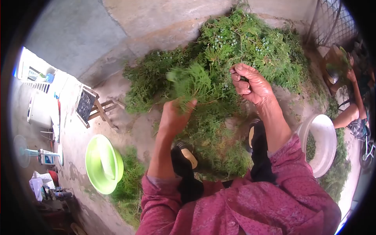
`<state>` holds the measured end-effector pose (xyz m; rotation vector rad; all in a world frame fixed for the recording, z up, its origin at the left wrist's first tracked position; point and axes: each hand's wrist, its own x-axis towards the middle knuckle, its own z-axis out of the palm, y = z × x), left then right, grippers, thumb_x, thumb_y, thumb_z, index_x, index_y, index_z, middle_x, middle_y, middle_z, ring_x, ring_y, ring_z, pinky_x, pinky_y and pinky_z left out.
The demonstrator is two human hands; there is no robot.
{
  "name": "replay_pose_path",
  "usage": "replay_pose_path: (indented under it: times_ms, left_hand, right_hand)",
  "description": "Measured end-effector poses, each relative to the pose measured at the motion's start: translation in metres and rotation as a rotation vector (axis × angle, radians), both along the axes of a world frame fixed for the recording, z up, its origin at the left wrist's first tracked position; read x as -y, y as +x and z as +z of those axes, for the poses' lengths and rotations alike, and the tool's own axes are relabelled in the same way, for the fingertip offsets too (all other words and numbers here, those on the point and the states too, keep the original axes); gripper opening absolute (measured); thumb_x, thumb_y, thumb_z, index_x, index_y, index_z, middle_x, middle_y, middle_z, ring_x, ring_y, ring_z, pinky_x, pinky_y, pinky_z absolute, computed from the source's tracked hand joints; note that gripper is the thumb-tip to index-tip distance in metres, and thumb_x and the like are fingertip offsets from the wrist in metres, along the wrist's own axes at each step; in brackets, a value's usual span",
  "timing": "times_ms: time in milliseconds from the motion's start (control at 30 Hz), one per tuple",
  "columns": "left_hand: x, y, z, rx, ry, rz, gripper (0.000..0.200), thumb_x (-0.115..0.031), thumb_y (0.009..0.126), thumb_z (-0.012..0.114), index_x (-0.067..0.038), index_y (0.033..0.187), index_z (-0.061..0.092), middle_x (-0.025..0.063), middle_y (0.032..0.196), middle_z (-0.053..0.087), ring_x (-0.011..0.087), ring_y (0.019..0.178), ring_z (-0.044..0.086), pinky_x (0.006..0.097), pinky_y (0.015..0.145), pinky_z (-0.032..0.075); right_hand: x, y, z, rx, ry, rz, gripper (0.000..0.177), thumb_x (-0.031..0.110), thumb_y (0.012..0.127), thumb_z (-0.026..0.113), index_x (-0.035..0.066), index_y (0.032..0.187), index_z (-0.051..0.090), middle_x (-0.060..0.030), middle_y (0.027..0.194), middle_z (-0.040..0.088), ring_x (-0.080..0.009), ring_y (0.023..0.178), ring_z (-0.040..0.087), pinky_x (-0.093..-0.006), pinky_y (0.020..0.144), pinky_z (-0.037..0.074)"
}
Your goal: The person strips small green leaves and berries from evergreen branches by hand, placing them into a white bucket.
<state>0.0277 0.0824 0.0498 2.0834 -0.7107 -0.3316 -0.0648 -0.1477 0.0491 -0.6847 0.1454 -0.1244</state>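
Observation:
My left hand [174,116] is closed around the stem end of a feathery green conifer sprig [197,80], whose tip is blurred by motion. To the right, my right hand [252,84] is raised with its thumb and fingers curled together. Whatever it pinches, if anything, is too small to make out. Behind both hands lies a big heap of cut conifer branches [250,41] with small pale blue-green cones or berries among the leaves. Loose greenery [219,147] also covers the ground between my feet.
A lime-green plastic basin [92,164] stands at left, beside more greenery [131,176]. On the right is a whitish tub [327,147] with some green bits inside. Another person's arm [354,84] shows at far right. A small wooden folding stool [98,105] stands near the wall.

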Motion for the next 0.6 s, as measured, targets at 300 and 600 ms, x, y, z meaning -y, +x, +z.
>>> replay_pose_path:
  times_ms: [300, 600]
  left_hand:
    - [0.013, -0.006, -0.008, 0.336, 0.318, -0.065, 0.014, -0.016, 0.074, 0.059, -0.005, 0.08, 0.052, 0.0198, 0.072, 0.057, 0.039, 0.073, 0.053, 0.045, 0.06, 0.041]
    - [0.014, -0.002, -0.01, 0.354, 0.422, -0.064, 0.014, -0.014, 0.072, 0.059, -0.005, 0.082, 0.053, 0.0193, 0.073, 0.058, 0.0387, 0.074, 0.055, 0.0451, 0.062, 0.042]
  right_hand:
    - [-0.005, -0.014, 0.007, -0.04, -0.146, 0.062, 0.014, 0.012, 0.079, 0.063, 0.001, 0.087, 0.058, 0.0011, 0.065, 0.049, -0.002, 0.044, 0.032, -0.0153, 0.036, 0.023]
    - [-0.023, -0.017, 0.006, -0.168, -0.554, 0.152, 0.031, 0.015, 0.069, 0.073, 0.001, 0.092, 0.058, 0.0014, 0.069, 0.053, -0.0012, 0.048, 0.038, -0.016, 0.039, 0.026]
